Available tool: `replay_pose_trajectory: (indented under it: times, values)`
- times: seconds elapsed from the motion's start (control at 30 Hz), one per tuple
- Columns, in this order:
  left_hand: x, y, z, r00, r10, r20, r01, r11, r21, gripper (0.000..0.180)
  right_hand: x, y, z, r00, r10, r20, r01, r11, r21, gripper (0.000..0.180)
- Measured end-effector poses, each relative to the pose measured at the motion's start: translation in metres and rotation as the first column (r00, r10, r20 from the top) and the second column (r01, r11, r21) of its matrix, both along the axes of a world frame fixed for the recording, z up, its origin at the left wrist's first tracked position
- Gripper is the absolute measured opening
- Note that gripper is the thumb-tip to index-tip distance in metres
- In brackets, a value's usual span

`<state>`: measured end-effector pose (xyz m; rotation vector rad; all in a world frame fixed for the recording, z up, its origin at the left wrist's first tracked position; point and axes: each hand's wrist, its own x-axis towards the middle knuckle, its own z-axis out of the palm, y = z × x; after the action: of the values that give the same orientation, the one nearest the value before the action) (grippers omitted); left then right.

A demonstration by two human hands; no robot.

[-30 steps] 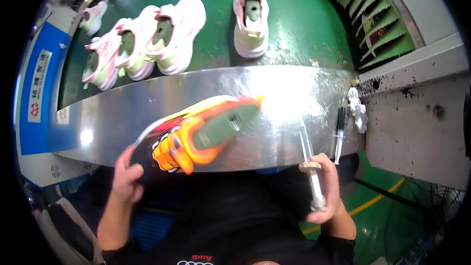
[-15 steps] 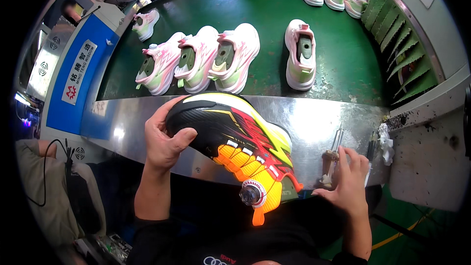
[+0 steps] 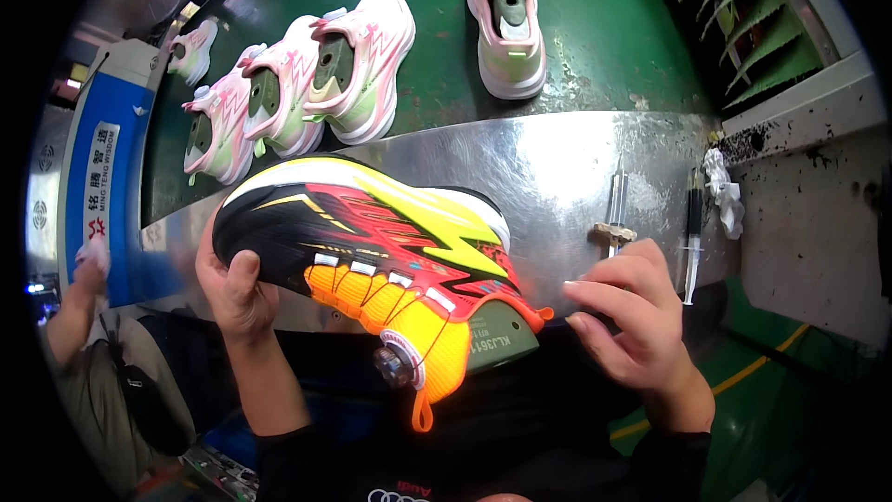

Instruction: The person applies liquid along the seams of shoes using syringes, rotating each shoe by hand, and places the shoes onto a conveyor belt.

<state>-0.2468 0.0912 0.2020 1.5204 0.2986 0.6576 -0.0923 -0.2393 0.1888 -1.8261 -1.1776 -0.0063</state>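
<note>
My left hand [image 3: 238, 293] is closed around the toe of a sneaker [image 3: 400, 232], black, red and yellow with an orange tongue. The shoe lies on its side in the air over the metal ledge, toe to the left. A dark round dial [image 3: 393, 365] sits on its tongue, and an olive-green shoe last [image 3: 502, 336] fills its opening. Close to the orange heel loop hovers my right hand [image 3: 636, 321], fingers bent, thumb and forefinger apart, with nothing visible between them. Just beyond that hand, a clear syringe [image 3: 617, 209] with a brownish collar lies on the metal.
Several pink-and-white sneakers [image 3: 358, 65] stand on the green conveyor belt [image 3: 427, 46] beyond the metal ledge [image 3: 548, 153]. At the right lie a dark-filled syringe [image 3: 693, 232] and crumpled white tissue [image 3: 725, 195]. Green strip curtains [image 3: 743, 28] hang far right. Another person's hand [image 3: 88, 279] shows far left.
My view has turned, so the belt and its shoes sit higher and further left. The sneaker has tilted closer to level. My right hand has drawn from the syringe toward the shoe's heel.
</note>
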Motion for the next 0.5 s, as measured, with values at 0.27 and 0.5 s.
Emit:
replay_pose_trajectory:
  times: [0.27,0.5]
  values:
    - [-0.009,-0.022,0.017,0.99,0.137,-0.033,-0.128,0.973,0.189,0.087,-0.005,0.04,-0.001,0.992,0.127,-0.013,-0.123,0.978,0.167,0.027]
    - [-0.014,-0.039,0.024,0.978,0.202,-0.053,-0.171,0.921,0.349,0.09,-0.012,0.046,-0.009,0.989,0.136,0.057,-0.143,0.978,0.152,0.032]
